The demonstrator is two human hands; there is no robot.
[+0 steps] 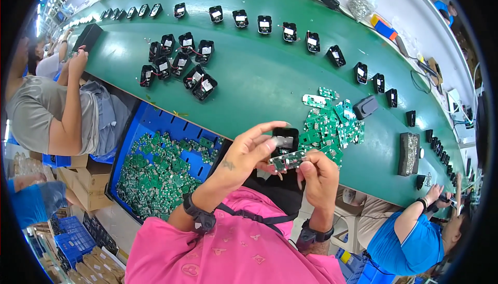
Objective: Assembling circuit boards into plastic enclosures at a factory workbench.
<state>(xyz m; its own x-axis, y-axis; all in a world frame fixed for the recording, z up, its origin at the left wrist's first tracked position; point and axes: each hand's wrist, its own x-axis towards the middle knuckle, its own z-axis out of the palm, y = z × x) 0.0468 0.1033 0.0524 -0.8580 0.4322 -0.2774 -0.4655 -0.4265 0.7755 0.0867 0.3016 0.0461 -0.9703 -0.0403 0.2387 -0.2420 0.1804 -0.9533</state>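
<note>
Toward four o'clock, the left hand (253, 148) grasps a black casing (291, 133); the right hand (319, 176) pinches a circuit board (287, 161) that slack fingers could drop.

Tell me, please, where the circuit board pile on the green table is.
In the head view, the pile lies right of centre, just beyond the right hand, with a dark grey case on its right.

Black case (293, 136) partly hidden, pink shirt (228, 255) cut off
</note>
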